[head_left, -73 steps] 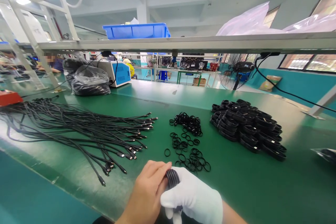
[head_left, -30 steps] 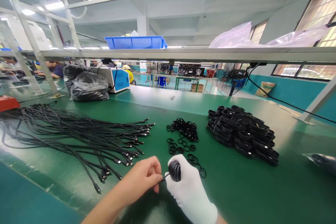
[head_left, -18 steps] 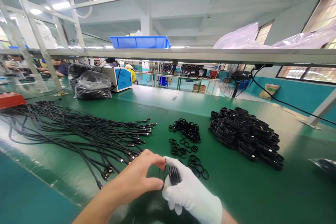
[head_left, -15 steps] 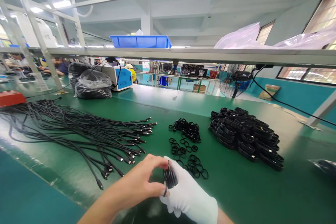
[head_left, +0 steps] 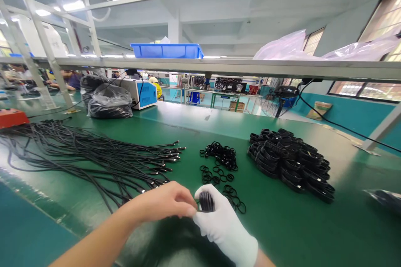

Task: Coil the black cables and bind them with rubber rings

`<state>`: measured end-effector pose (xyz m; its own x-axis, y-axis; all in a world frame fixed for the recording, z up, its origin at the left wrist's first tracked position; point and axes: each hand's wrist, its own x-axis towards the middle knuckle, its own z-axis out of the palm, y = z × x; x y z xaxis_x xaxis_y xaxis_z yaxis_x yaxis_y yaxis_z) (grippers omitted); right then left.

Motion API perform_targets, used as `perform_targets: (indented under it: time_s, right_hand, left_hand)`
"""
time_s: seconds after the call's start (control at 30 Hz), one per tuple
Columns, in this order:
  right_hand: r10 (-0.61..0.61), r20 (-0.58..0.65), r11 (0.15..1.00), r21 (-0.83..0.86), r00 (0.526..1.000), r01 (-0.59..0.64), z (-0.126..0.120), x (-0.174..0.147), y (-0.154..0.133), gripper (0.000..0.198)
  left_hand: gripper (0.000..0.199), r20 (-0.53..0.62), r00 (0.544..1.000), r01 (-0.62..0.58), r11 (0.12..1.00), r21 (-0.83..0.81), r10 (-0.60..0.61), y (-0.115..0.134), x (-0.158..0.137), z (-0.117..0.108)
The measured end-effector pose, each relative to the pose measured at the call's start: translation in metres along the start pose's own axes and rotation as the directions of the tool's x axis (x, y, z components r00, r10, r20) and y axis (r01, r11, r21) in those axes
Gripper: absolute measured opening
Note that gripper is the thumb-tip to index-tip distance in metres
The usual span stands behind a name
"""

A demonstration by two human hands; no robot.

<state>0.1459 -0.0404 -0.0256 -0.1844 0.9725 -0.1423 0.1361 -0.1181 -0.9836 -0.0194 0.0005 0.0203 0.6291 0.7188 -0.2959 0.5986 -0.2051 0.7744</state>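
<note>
My right hand [head_left: 224, 227], in a white glove, is wrapped round a coiled black cable [head_left: 206, 202] held above the bench. My bare left hand [head_left: 171, 202] is closed at the coil's left side, thumb and fingers drawn together. A thin dark strand, apparently a black elastic band, shows at its fingertips; most of it is hidden. Beyond the hands lie several loose black bands [head_left: 230, 192] and a denser heap of them [head_left: 221, 155]. Straight black cables [head_left: 125, 150] spread out on the left, connector ends pointing right. Coiled cables [head_left: 291, 162] are piled on the right.
The green bench [head_left: 200, 131] runs beneath everything. At its back left stand a plastic bag of black items [head_left: 109, 100] and a blue-and-white machine [head_left: 145, 94]. An overhead shelf [head_left: 232, 65] carries a blue tray [head_left: 167, 51]. A red box [head_left: 12, 117] sits at far left.
My left hand's thumb and fingers, earlier spread with a black band stretched between them over the coil, have closed together and shifted slightly left. The gloved right hand keeps its hold.
</note>
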Motion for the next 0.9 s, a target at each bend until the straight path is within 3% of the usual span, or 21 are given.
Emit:
perform_targets:
  time_s: [0.07,0.17,0.27,0.33,0.4,0.53,0.63,0.73,0.8,0.9]
  right_hand:
    - [0.089,0.148,0.983,0.146,0.985,-0.111,-0.003,0.0,-0.005,0.024]
    - [0.074,0.34,0.944,0.278,0.938,-0.175,-0.006,0.001,-0.006,0.032]
    - [0.099,0.253,0.954,0.251,0.962,-0.164,-0.008,0.001,-0.007,0.038]
    - [0.042,0.152,0.983,0.173,0.987,-0.068,-0.011,-0.001,-0.009,0.037]
    - [-0.033,0.174,0.992,0.124,0.984,0.011,-0.014,-0.005,-0.012,0.04]
    - [-0.065,0.402,0.944,0.322,0.913,-0.074,-0.018,-0.01,-0.008,0.052]
    - [-0.193,0.448,0.845,0.528,0.873,-0.084,-0.018,-0.006,0.001,0.056]
    - [-0.283,0.487,0.785,0.612,0.826,-0.092,-0.019,0.0,0.009,0.056]
    - [-0.305,0.513,0.779,0.62,0.802,-0.1,-0.018,0.001,0.01,0.056]
    - [-0.314,0.5,0.777,0.624,0.807,-0.084,-0.016,0.001,0.011,0.054]
  left_hand:
    - [0.025,-0.1,0.995,-0.004,0.998,-0.067,-0.003,-0.001,-0.002,-0.003]
    - [0.027,-0.26,0.965,-0.015,1.0,-0.01,0.012,0.003,-0.01,0.009]
    - [0.031,-0.41,0.912,0.053,0.977,0.206,0.037,0.011,-0.022,0.037]
    - [0.031,-0.422,0.9,0.068,0.924,0.377,0.106,0.014,-0.028,0.055]
    - [0.029,-0.385,0.916,0.062,0.907,0.417,0.114,0.013,-0.029,0.064]
    - [0.027,-0.305,0.952,0.059,0.981,0.186,0.0,0.002,-0.019,0.052]
    - [0.018,-0.262,0.965,-0.033,0.993,-0.114,0.002,0.002,-0.015,0.038]
    - [0.005,-0.343,0.939,-0.151,0.883,-0.444,-0.012,0.007,-0.013,0.035]
    - [0.007,-0.401,0.916,-0.229,0.81,-0.541,-0.008,0.009,-0.011,0.041]
    - [0.013,-0.445,0.895,-0.306,0.729,-0.613,0.002,0.008,-0.001,0.054]
